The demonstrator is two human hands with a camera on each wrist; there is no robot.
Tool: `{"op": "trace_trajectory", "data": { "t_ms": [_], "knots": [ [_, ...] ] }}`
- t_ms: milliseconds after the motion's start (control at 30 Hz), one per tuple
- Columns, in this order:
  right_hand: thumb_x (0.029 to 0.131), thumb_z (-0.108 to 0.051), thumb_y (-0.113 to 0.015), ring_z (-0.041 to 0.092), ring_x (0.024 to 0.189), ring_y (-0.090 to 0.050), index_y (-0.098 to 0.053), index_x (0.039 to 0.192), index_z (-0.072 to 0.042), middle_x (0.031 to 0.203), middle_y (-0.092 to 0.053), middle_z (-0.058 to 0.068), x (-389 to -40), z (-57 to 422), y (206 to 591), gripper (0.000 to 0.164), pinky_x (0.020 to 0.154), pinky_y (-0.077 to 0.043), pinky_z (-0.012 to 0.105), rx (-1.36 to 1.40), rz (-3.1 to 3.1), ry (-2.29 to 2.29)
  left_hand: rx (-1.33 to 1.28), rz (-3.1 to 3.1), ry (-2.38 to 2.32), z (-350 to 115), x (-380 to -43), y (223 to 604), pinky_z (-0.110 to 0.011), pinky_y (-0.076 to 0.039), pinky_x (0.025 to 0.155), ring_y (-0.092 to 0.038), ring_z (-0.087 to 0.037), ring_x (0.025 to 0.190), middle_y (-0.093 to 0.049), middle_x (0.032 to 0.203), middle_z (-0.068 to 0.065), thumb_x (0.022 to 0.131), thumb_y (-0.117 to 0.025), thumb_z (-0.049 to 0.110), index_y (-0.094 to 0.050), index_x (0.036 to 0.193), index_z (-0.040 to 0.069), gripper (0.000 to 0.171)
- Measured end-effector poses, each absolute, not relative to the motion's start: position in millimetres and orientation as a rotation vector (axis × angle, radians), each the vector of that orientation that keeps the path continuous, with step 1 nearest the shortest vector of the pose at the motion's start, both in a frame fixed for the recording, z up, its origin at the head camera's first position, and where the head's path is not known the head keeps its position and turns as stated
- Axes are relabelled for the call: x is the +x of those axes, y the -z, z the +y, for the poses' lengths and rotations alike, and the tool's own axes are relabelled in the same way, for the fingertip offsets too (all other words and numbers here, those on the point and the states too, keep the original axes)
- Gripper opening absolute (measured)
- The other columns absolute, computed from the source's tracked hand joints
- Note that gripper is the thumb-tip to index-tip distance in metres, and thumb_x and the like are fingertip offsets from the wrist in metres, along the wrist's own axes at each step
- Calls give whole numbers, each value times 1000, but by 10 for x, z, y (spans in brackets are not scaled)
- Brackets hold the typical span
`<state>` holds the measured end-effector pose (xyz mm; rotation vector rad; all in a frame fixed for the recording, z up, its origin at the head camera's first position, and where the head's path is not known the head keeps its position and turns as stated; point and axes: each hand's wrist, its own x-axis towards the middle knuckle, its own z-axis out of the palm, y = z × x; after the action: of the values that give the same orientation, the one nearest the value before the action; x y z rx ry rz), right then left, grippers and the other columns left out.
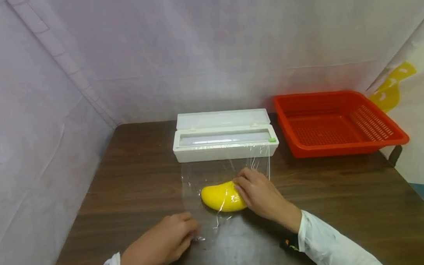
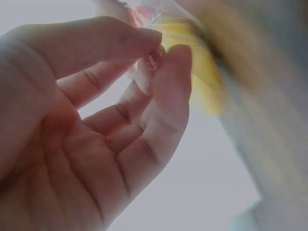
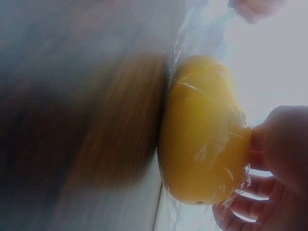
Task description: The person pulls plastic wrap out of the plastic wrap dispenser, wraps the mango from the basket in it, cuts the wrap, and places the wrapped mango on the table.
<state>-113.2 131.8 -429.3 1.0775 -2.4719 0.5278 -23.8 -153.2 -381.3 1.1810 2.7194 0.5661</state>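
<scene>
A yellow mango [image 1: 220,197] lies on the table in the head view, with clear cling film [image 1: 220,222] across its surface. My right hand [image 1: 257,191] holds the mango by its right end, fingers and thumb bent around it. In the right wrist view, the film wrinkles over the mango [image 3: 204,134] and near the fingertips [image 3: 224,214]. Left of and nearer than the mango, my left hand [image 1: 166,237] pinches a bunched edge of film between thumb and fingers. The left wrist view shows that pinch on the hand [image 2: 110,106], with the mango blurred behind.
Behind the mango stands a white cling film dispenser [image 1: 226,153], its lid raised and film stretching from its front. To its right is a red plastic basket [image 1: 338,147]. A brown wooden table [image 1: 129,182] carries everything, and a pale curtain [image 1: 209,50] hangs behind.
</scene>
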Motion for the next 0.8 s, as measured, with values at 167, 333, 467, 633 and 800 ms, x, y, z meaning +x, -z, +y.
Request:
{"op": "trace_trajectory", "data": {
  "t_ms": [167,333,467,633,800],
  "knots": [
    [90,-16,-64,23,83,-56,-74,100,-4,93,-64,8,-1129,1320,4295,19,69,-54,41,1072,-2468,-523,1371,2745,-523,-1296,-353,3621,-25,-57,59,-58,-9,70,-65,85,1,83,-68,4,-71,92,12,12],
    [91,-17,-63,22,82,-54,-73,100,-5,93,-63,7,-1133,1324,4286,18,67,-53,40,1073,-2486,-521,1456,2721,-577,-1046,-662,3561,-20,-55,61,-55,-7,70,-66,87,-1,84,-67,5,-72,92,11,11],
    [90,-15,-63,21,79,-54,-74,99,-5,90,-62,6,-1153,1335,4291,17,65,-53,40,1091,-2466,-521,1433,2703,-656,-880,-990,3584,-19,-54,64,-55,-7,73,-67,90,-1,83,-68,6,-72,94,10,12],
    [89,-15,-65,21,78,-54,-76,101,-5,89,-63,6,-1180,1347,4305,19,65,-52,38,1130,-2430,-536,1336,2660,-755,-781,-1355,3725,-23,-57,70,-59,-8,78,-71,90,-1,84,-70,7,-74,93,11,11],
    [89,-15,-66,20,79,-56,-77,101,-5,90,-63,7,-1191,1361,4305,18,64,-54,38,1158,-2421,-568,1251,2563,-883,-769,-1539,3895,-26,-58,73,-63,-7,78,-75,89,-2,85,-71,6,-73,90,10,7]
  ]
}}
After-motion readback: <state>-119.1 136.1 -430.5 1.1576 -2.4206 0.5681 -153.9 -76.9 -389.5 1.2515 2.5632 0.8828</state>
